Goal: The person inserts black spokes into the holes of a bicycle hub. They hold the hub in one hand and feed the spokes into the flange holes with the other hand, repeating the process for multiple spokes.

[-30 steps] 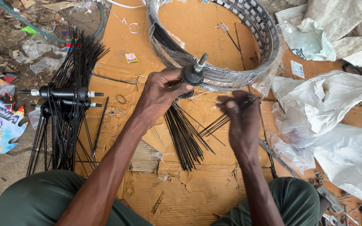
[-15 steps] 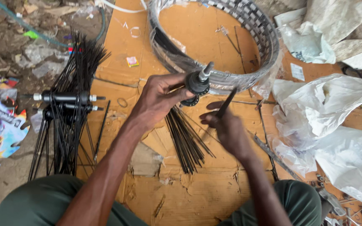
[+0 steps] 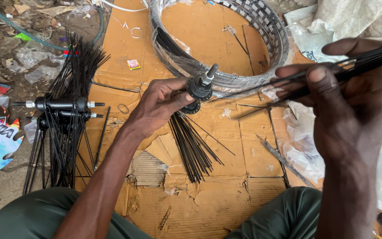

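Hub: black metal wheel hub [image 3: 199, 88] with a silver threaded axle end, upper centre of the frame, pinched in my left hand [image 3: 160, 104]; black spokes already threaded into it hang down in a fan onto the cardboard.
Left hand: fingers closed around the hub flange, thumb under it, axle tilted up and to the right.
Right hand: my right hand [image 3: 350, 110] fills the right side of the frame, close to the camera, closed on a small bundle of thin black steel spokes [image 3: 368, 59] that run out toward the upper right.
Change: half a second ago my right hand was low beside the hub with one short dark piece; now it is raised and away, carrying the bundle. I judge that fresh spokes are in hand while the hub waits.
Loose spokes: fan of black wire spokes [image 3: 193, 146] at centre, thin, straight, matte.
Rim: round metal wheel rim [image 3: 275, 33] at the top, pale, wrapped in clear plastic, with a chequered band inside.
Ground sheet: flattened brown cardboard [image 3: 226, 194], torn and flaking along its corrugated edges.
Left pile: two more black hubs with spokes [image 3: 63, 106] at left, splayed like brushes.
Right edge: crumpled white plastic bags [image 3: 308, 152], glossy and creased.
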A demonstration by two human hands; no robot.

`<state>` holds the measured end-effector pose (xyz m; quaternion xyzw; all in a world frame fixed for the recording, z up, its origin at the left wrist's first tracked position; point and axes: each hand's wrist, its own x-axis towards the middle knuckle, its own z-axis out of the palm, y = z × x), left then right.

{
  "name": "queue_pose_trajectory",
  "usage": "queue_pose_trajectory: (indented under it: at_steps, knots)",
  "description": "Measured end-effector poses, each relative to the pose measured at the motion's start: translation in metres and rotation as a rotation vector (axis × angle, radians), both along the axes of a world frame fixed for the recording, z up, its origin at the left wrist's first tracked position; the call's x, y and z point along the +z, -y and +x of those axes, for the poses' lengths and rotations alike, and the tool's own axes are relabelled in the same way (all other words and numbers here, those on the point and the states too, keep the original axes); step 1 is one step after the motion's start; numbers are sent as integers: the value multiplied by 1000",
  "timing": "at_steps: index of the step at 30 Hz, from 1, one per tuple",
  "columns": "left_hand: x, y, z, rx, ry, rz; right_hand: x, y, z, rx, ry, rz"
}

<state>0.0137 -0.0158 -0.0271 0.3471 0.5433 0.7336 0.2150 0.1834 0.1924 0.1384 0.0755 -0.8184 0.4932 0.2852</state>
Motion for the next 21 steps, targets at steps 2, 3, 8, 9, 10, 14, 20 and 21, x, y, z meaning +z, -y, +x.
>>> queue_pose_trajectory:
  at_steps: [2,3,8,9,10,14,20,21]
  knots:
    - [0,0,-1,31,-12,-71,-3,0,-1,-10,-34,20]
    - [0,0,-1,47,-18,-106,-5,0,-2,-14,-44,28]
    - [-1,0,-1,25,8,-28,-8,0,-4,-31,-28,17]
    - [-2,0,-2,22,14,-22,-8,1,-4,-37,-25,9]
    - [-2,0,-2,24,10,-18,-8,1,-4,-45,-23,4]
    - [-2,-1,-3,29,-4,-25,-10,1,-3,-53,-25,-41]
    - [0,-2,0,50,4,-56,-6,5,-6,-22,-33,16]
    - [0,-1,0,55,5,-71,-5,6,-7,-23,-25,40]
